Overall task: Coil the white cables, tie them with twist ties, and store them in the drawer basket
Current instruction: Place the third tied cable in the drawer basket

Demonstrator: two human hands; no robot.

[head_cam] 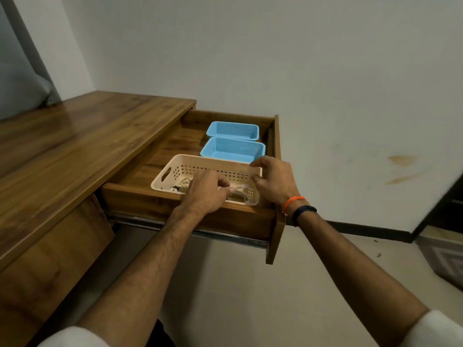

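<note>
Sleeves: two white cuffs at the bottom edge, one on each forearm
Left hand [205, 190]: reaches over the drawer's front wall into the beige basket; fingers curled, pinching a white cable [239, 192] at the basket's near right corner
Right hand [271, 177]: hovers at the basket's right end; fingers spread and loosely bent, holding nothing; whether the fingertips touch the rim I cannot tell
Wristbands: two on the right wrist; one orange [292, 203], one dark [303, 212]
Beige basket [172, 166]: one; perforated, with a handle slot at its left end; sits in the near part of the drawer [150, 206]; holds pale coiled cable and one small dark item, count of coils unclear
Blue baskets: two; one [233, 149] just behind the beige basket, the other [233, 130] behind that at the drawer's back
Drawer: one, pulled out
Desk top [75, 136]: wooden, to the left
</note>
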